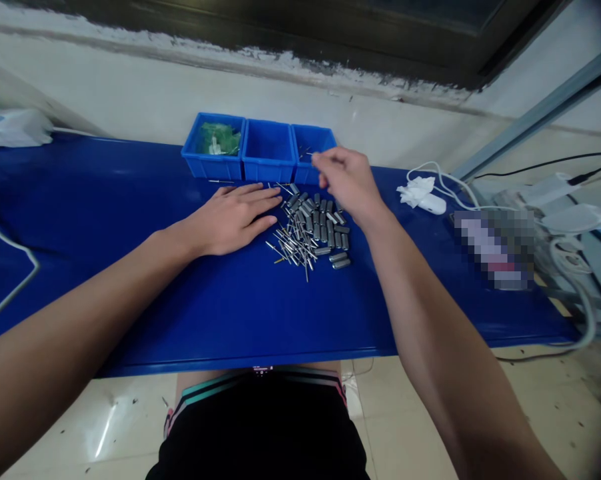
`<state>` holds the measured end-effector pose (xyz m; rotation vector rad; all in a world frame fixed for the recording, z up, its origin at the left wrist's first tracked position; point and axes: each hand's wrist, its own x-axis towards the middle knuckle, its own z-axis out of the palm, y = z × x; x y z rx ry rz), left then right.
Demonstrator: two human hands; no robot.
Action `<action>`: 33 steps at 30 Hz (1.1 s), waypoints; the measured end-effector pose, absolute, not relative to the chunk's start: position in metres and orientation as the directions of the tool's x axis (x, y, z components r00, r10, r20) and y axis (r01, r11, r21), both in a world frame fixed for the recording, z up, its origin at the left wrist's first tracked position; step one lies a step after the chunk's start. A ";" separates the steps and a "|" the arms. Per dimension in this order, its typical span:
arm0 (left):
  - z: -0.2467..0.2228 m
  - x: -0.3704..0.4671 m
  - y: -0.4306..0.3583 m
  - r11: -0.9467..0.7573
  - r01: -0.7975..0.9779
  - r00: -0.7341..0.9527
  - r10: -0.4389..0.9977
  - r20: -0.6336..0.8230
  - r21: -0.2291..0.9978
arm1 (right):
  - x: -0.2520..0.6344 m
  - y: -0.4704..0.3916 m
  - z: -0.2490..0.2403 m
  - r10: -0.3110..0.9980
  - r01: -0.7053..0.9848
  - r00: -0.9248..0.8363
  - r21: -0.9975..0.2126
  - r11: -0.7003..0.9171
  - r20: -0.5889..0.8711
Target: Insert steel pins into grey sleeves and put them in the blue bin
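Shorts [260,433]: black, nearer than both hands
Left hand [238,217]: fingers slightly apart, flat beside loose pins [298,245] and grey tubes [325,223]
Right hand [348,177]: thumb and forefinger together on one pin [309,154], over right bin [308,175]
Left bin [213,167]: green bag [223,138], beyond left fingers
Packet [495,253]: right of right fingers, writing blurred

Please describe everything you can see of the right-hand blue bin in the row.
The right-hand blue bin is open-topped and rimmed, and looks like plastic. It stands upright on the blue tabletop, close beside the middle bin. A few thin, pin-like pieces show within its opening. The right hand partly hides its front right corner; whether the fingers touch it is unclear.
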<state>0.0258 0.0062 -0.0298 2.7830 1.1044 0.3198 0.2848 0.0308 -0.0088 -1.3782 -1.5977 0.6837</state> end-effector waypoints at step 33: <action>-0.019 0.024 0.004 -0.554 0.791 0.492 0.828 0.271 0.257 | 0.241 0.001 -0.020 0.804 0.756 -0.557 -0.272 0.595 0.210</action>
